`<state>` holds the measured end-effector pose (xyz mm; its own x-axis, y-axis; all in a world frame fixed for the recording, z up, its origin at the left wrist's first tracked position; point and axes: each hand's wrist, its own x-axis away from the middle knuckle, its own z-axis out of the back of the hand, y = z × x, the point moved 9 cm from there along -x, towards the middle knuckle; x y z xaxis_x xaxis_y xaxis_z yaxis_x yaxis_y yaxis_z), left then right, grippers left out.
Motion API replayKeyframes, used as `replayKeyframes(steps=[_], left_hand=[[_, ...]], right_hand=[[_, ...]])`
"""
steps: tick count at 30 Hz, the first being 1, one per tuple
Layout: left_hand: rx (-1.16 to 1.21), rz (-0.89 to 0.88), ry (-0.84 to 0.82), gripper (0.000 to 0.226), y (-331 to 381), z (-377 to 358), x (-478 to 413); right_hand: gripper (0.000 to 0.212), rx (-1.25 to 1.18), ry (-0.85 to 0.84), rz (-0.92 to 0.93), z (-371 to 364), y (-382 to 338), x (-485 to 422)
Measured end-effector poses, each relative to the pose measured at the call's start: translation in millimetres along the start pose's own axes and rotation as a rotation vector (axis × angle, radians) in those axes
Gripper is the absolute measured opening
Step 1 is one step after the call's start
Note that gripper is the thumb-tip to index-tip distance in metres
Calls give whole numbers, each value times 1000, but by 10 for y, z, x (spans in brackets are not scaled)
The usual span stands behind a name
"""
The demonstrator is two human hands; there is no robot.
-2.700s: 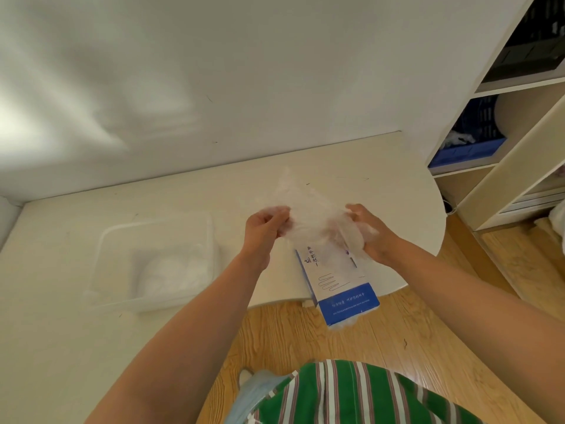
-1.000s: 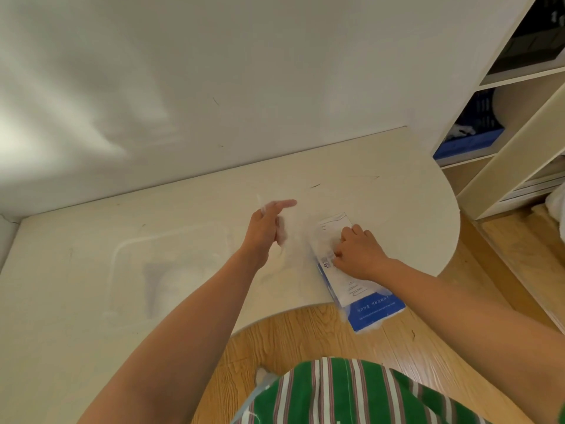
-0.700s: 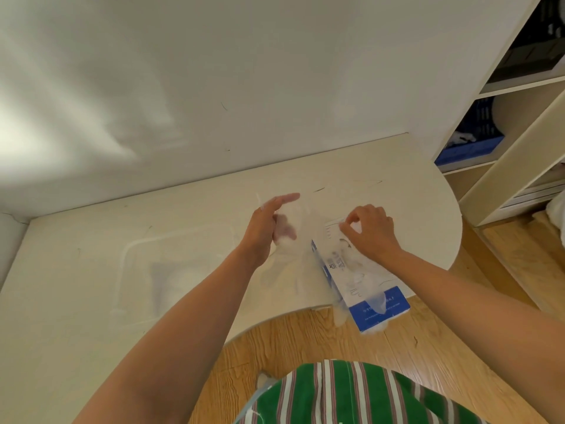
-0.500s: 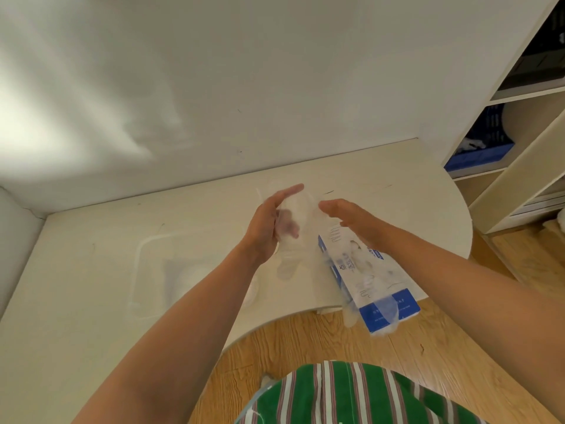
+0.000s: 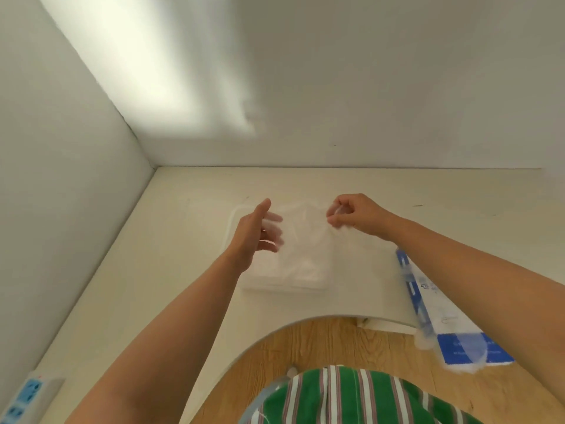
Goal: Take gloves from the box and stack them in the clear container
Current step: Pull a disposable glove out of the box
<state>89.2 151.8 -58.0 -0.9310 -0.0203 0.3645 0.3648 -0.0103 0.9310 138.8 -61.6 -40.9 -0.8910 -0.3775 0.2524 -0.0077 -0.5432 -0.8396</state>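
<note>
Both my hands have swung off the box [image 5: 443, 316], now left at the lower right of the frame, and sit at the centre over the clear container [image 5: 230, 221]. Between them I stretch one thin glove [image 5: 302, 231]. My right hand [image 5: 351, 215] pinches its edge with curled fingertips. My left hand [image 5: 256, 231] is spread, thumb up and fingers straight, and the film seems to lie over those fingers, so it props the glove rather than grips it. I hold it taut like this so that it goes down flat and lines up with the stack of gloves [image 5: 290, 270] already lying in the container just below. The box hangs partly over the table's [image 5: 183, 270] curved near edge, its open end toward me for easy reach. A power strip [image 5: 24, 396] sits at the lower left corner. Next, I judge, comes lowering the glove without letting it crumple
</note>
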Motion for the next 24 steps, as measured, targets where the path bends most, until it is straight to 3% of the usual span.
replayKeyframes(steps=[4,8,10,12,14,16,20,24], left_hand=[[-1,124,68,46,-140,332,-67],[-221,147,131,29,-245,432,-131],[-390,116,216,14,-256,488,-180],[-597,76,280,7,-223,502,-216],[-769,10,294,9,-201,458,-263],[-880,-50,291,14,-201,390,-287],[-1004,-106,269,21,-216,290,-312],[-1142,-69,224,24,-285,294,-358]], right_hand=[[5,162,-112,59,-370,-285,-284],[11,316,-143,79,-648,-374,-484],[25,442,-53,95,-685,-394,-554],[40,585,148,220,-659,-538,-527],[39,685,304,415,-721,-734,-397],[28,681,288,500,-860,-795,-307],[26,738,-58,172,-1187,-342,-417],[66,849,-248,-64,-1426,68,-521]])
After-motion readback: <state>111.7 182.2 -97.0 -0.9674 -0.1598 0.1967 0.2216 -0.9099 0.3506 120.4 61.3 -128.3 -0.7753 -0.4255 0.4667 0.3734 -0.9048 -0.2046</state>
